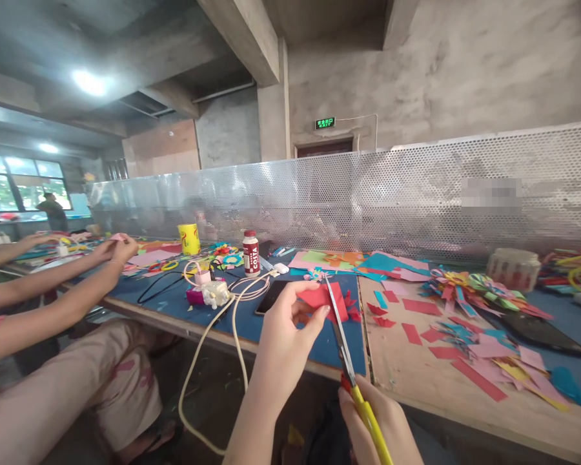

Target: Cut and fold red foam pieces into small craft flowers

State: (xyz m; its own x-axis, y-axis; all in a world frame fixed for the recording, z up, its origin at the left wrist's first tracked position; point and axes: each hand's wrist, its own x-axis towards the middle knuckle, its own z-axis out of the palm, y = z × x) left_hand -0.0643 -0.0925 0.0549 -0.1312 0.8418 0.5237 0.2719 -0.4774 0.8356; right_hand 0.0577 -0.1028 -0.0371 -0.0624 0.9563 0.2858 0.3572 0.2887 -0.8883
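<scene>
A piece of red paper (pixel 316 296) is pinched between the thumb and fingers of my left hand (pixel 285 329), above the blue table mat (pixel 314 349). My right hand (pixel 396 423) grips yellow-handled scissors (pixel 345 352), whose blades point up and away across the paper. Whether the blades bite into the paper or lie against it, I cannot tell. Small cut red pieces (pixel 353 311) lie just behind the scissors. A dark phone (pixel 271 298) rests beside my left hand, partly hidden by it.
Red strips (pixel 421 306), pink paper scraps (pixel 494 347) and a bunch of coloured paper loops (pixel 465 284) cover the right side. A black phone (pixel 537 332) lies there. Ahead stand a Costa bottle (pixel 251 255) and a cable (pixel 235 323). A co-worker's hands (pixel 121 248) are at left.
</scene>
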